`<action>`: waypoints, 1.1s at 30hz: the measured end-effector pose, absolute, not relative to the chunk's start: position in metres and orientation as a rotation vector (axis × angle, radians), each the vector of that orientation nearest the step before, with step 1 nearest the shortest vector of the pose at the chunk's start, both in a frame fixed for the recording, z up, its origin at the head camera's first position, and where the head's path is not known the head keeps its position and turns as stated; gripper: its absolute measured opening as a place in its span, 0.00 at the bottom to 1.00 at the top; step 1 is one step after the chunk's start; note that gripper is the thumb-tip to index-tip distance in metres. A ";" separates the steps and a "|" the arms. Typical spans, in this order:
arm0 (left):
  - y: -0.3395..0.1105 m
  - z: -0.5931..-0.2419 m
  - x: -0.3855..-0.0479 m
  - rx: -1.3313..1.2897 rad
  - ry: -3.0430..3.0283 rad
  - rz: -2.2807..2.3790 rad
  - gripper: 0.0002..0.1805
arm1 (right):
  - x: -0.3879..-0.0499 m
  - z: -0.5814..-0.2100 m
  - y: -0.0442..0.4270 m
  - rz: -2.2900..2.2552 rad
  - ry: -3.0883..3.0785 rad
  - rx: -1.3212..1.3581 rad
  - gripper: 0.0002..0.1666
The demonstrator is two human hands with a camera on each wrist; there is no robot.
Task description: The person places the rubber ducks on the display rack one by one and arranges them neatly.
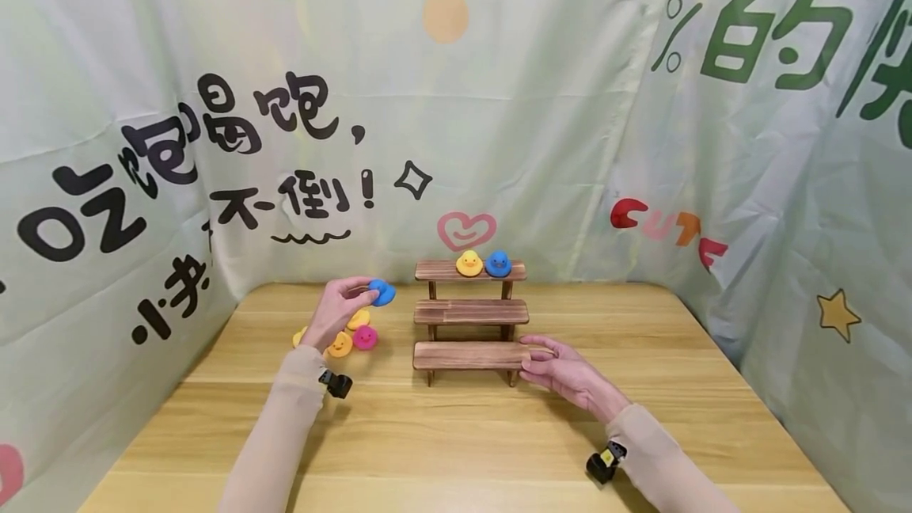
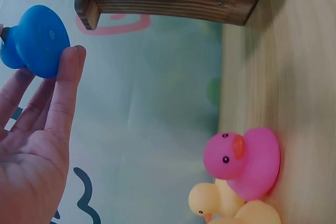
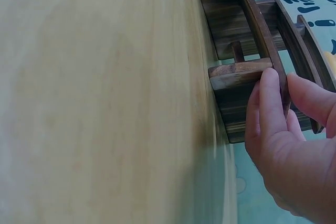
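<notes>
My left hand (image 1: 336,312) pinches a blue rubber duck (image 1: 382,292) in the air, left of a small three-tier wooden shelf (image 1: 470,355). In the left wrist view the blue duck (image 2: 42,40) shows its flat base, held between thumb and fingertips. My right hand (image 1: 563,371) grips the right end of the shelf's lowest board, thumb and fingers on either face of it, as the right wrist view of the hand (image 3: 289,145) shows. On the top board sit a yellow duck (image 1: 469,263) and another blue duck (image 1: 499,264), side by side.
Below my left hand, a pink duck (image 1: 366,337) and several yellow-orange ducks (image 1: 340,345) lie grouped on the wooden table (image 1: 442,450), partly hidden by that hand. A printed cloth (image 1: 541,141) hangs behind the table and along its sides.
</notes>
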State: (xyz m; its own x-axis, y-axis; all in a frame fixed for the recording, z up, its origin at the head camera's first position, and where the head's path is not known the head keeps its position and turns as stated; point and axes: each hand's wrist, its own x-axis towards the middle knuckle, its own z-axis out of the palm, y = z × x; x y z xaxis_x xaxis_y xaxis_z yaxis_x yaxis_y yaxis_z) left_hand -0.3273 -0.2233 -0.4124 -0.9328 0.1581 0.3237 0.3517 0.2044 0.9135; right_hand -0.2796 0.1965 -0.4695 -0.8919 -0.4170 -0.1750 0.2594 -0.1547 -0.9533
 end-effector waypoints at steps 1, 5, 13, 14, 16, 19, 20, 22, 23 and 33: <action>-0.223 -0.412 -0.327 -0.500 -2.306 -1.823 0.21 | -0.280 -0.469 0.196 -2.089 1.686 -0.182 0.35; -0.220 -0.412 -0.329 -0.518 -2.289 -1.836 0.21 | -0.279 -0.470 0.196 -2.090 1.682 -0.185 0.35; -0.206 -0.406 -0.333 -0.523 -2.257 -1.861 0.22 | -0.280 -0.471 0.198 -2.098 1.672 -0.206 0.34; -0.203 -0.405 -0.334 -0.523 -2.256 -1.853 0.22 | -0.280 -0.471 0.198 -2.096 1.675 -0.210 0.34; -0.199 -0.399 -0.332 -0.515 -2.259 -1.828 0.22 | -0.280 -0.471 0.198 -2.096 1.676 -0.205 0.33; -0.193 -0.395 -0.331 -0.536 -2.227 -1.826 0.22 | -0.280 -0.470 0.197 -2.097 1.683 -0.190 0.33; -0.191 -0.394 -0.331 -0.546 -2.218 -1.826 0.22 | -0.279 -0.469 0.197 -2.099 1.682 -0.185 0.33; -0.187 -0.394 -0.333 -0.565 -2.189 -1.836 0.22 | -0.279 -0.469 0.196 -2.105 1.680 -0.181 0.33; -0.186 -0.396 -0.336 -0.570 -2.173 -1.844 0.23 | -0.278 -0.468 0.196 -2.104 1.679 -0.182 0.33; -0.168 -0.391 -0.343 -0.572 -2.166 -1.825 0.24 | -0.278 -0.467 0.197 -2.102 1.682 -0.190 0.34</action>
